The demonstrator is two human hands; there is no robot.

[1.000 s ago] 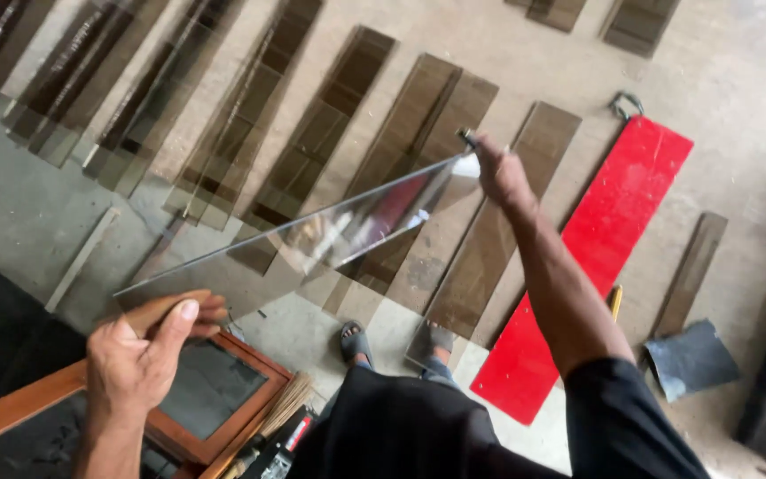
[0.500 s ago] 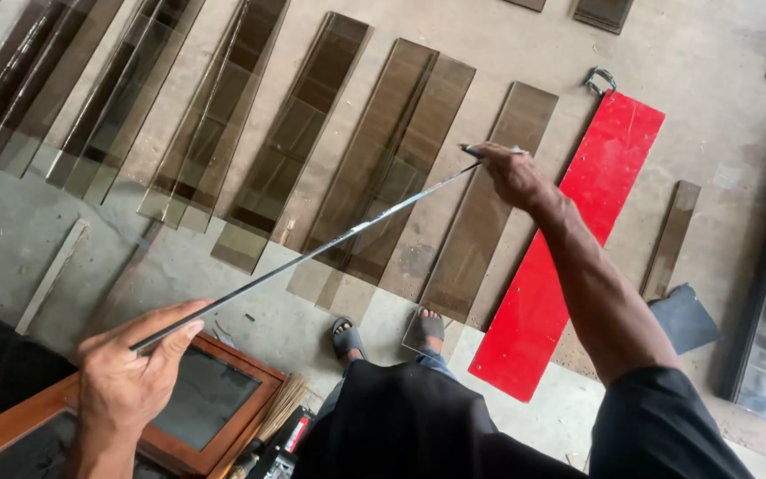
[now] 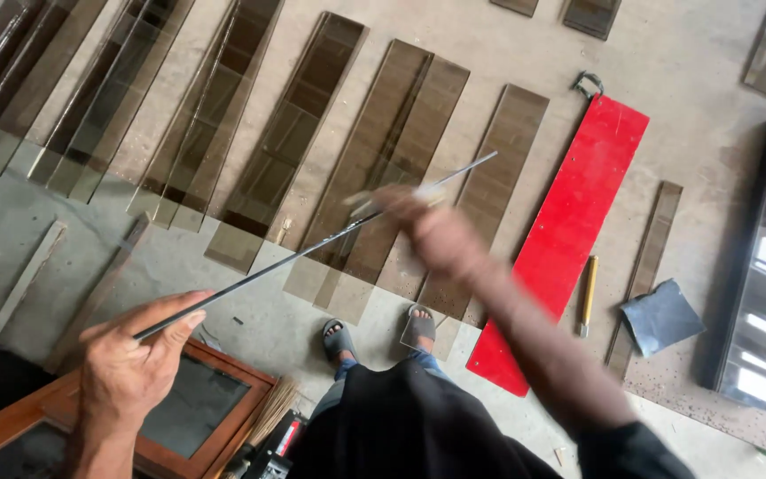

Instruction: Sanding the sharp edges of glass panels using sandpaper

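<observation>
Holding a long glass strip [image 3: 312, 248] edge-on across mid-frame: left hand [image 3: 126, 364] pinches the lower-left end, blurry right hand [image 3: 427, 226] grips near the middle. Looks like mid-carry above the tinted panes [image 3: 268, 151] on the floor; setting it down needs a steady, level two-hand grip.

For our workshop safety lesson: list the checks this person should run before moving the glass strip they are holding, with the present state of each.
1. Left hand has hold of the glass strip at its near end: ok.
2. Right hand grips the strip firmly: cannot tell, it is blurred.
3. Hand protection: not ok, both hands are bare.
4. Foot protection: not ok, open sandals.
5. Floor ahead free to step on: not ok, tinted glass strips and a red board lie there.
</observation>
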